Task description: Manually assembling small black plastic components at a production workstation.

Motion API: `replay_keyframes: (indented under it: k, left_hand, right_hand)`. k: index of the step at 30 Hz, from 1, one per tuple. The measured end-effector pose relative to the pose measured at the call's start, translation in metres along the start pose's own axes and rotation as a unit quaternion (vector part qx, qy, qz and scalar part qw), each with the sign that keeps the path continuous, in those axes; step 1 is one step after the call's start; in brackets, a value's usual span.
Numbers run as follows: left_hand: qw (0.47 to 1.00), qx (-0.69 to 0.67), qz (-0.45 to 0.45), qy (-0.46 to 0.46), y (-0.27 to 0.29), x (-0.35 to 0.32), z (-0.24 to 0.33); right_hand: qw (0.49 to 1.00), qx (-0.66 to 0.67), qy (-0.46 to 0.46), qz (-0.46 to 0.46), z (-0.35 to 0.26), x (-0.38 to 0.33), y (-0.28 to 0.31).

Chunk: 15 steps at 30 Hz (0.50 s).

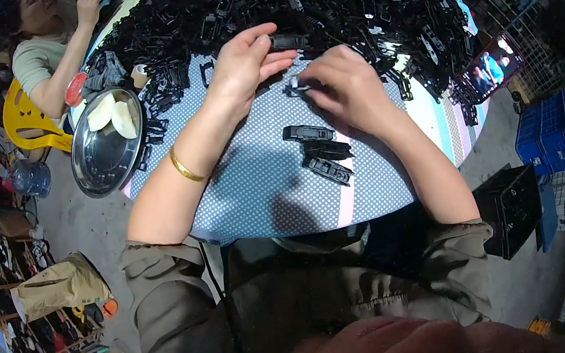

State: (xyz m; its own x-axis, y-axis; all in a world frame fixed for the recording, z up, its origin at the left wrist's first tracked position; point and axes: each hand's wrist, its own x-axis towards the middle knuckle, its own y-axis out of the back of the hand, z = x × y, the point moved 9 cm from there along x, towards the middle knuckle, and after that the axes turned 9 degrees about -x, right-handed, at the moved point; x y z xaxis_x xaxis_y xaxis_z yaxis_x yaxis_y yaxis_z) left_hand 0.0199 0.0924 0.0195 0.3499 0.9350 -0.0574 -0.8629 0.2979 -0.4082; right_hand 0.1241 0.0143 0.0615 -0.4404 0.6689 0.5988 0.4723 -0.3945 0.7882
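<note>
My left hand [241, 65], a gold bangle on its wrist, is closed on a black plastic part [289, 41] at the near edge of a big heap of similar parts [233, 7]. Lower and to the right, my right hand [348, 85] pinches a small grey-and-dark piece [294, 87] just above the dotted tablecloth [245, 175]; its exact kind is too small to make out. Nearer to me, three long black plastic parts [309, 133] lie grouped on the cloth.
At the left table edge sits a round metal tray [105, 176] with pale pieces in it. A co-worker [47, 66] is beyond it, by a yellow chair [22, 118]. A lit phone [493, 69] stands at the right edge. Blue crates [556, 133] are stacked on the right.
</note>
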Motion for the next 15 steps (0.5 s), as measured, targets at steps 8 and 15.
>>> replay_keyframes:
  k: [8,15]
  left_hand:
    - [0.996,0.029,-0.075,0.036,-0.022,-0.011,-0.021]
    - [0.998,0.022,-0.056,0.011,-0.023,-0.014,-0.025]
  right_hand:
    - [0.991,0.002,-0.050,0.123,0.009,0.001,0.036]
    - [0.994,-0.009,-0.021,0.106,0.001,-0.001,0.036]
